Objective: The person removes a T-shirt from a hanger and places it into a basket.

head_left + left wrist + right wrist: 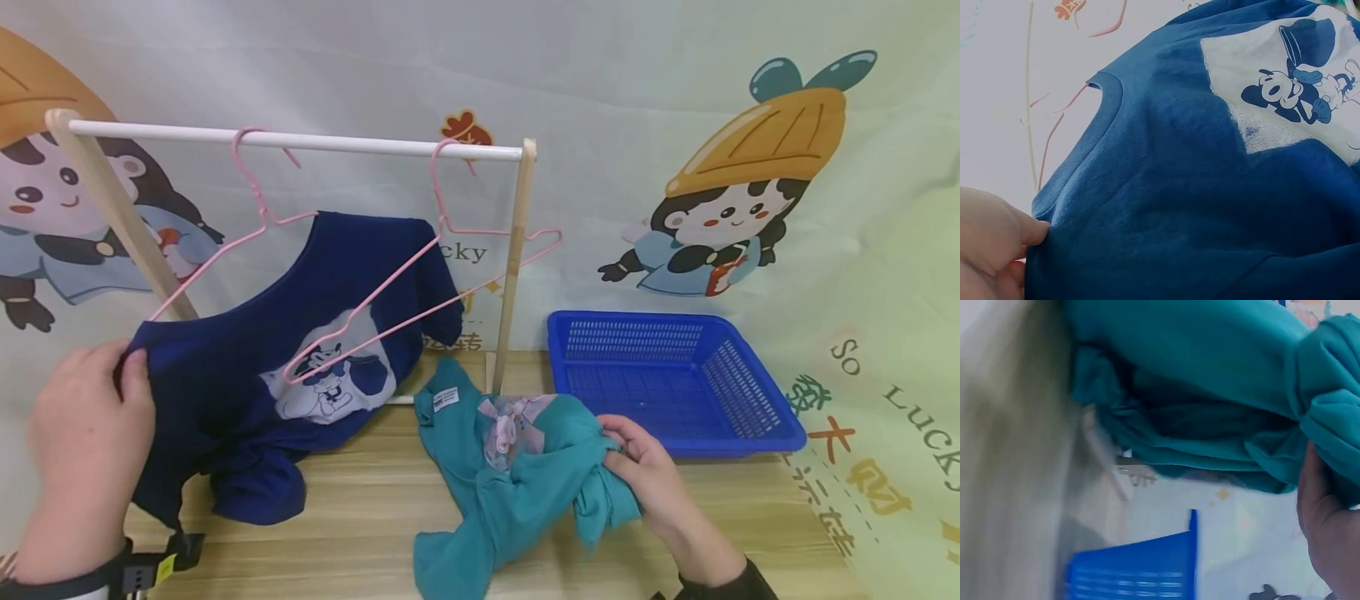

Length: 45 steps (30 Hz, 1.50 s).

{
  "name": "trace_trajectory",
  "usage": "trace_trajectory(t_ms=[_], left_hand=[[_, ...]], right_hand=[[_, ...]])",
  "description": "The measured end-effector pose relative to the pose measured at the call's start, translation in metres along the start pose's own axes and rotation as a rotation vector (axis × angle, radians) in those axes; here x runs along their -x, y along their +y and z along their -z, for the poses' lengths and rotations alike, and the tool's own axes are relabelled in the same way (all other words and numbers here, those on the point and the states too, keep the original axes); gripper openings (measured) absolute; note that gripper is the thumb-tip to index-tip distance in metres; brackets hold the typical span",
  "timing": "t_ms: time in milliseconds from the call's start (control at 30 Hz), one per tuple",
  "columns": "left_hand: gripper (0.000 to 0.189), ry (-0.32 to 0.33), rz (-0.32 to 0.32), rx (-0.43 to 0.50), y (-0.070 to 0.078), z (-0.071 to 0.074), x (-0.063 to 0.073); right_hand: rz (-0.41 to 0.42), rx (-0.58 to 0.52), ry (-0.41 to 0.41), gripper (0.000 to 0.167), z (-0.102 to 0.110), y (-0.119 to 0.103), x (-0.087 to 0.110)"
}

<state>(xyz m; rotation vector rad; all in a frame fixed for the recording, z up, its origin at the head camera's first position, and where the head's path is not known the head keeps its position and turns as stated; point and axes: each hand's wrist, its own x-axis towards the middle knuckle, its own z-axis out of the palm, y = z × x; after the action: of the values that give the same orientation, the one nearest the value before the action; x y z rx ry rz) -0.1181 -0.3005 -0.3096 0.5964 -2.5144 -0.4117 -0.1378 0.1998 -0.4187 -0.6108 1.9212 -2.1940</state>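
Note:
A navy T-shirt (225, 367) with a white cartoon print hangs from a pink hanger (255, 179) on the rack's left side. At its shoulder, near the neckline, my left hand (93, 425) pinches the cloth; the left wrist view shows thumb and fingers on the navy fabric (1147, 187). My right hand (652, 467) grips a bunched part of a teal garment (517, 492) with a white label and a pinkish bow print. In the right wrist view the thumb presses into the teal folds (1210, 412). A second pink hanger (405, 271), bare, hangs tilted in front of the navy shirt.
The rack has a white top rail (337, 143) and wooden posts (513, 267). A blue plastic basket (750, 442) stands right of it on the wood-grain table (360, 533). Behind hangs a pale cloth (600, 100) with cartoon figures.

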Motion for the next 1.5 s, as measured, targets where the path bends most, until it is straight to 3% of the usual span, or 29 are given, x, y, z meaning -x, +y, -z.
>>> trace_trajectory(t_ms=[400, 667, 1033, 1267, 1500], left_hand=[[0.040, 0.016, 0.007, 0.008, -0.001, -0.002, 0.001], [0.041, 0.012, 0.026, 0.015, -0.001, -0.002, 0.001], [0.041, -0.003, 0.039, 0.016, 0.001, -0.002, 0.001], [0.041, -0.007, 0.026, 0.009, 0.000, -0.001, 0.000], [0.042, -0.020, 0.039, 0.004, 0.002, -0.003, 0.000]], right_hand=[[0.129, 0.077, 0.106, 0.042, -0.002, -0.044, -0.015], [0.324, -0.003, 0.226, 0.040, -0.009, -0.080, -0.028], [0.631, -0.206, 0.412, 0.028, -0.021, -0.141, -0.053], [0.819, -0.226, 0.542, 0.029, -0.024, -0.173, -0.065], [0.967, -0.150, 0.584, 0.025, -0.023, -0.200, -0.075]])
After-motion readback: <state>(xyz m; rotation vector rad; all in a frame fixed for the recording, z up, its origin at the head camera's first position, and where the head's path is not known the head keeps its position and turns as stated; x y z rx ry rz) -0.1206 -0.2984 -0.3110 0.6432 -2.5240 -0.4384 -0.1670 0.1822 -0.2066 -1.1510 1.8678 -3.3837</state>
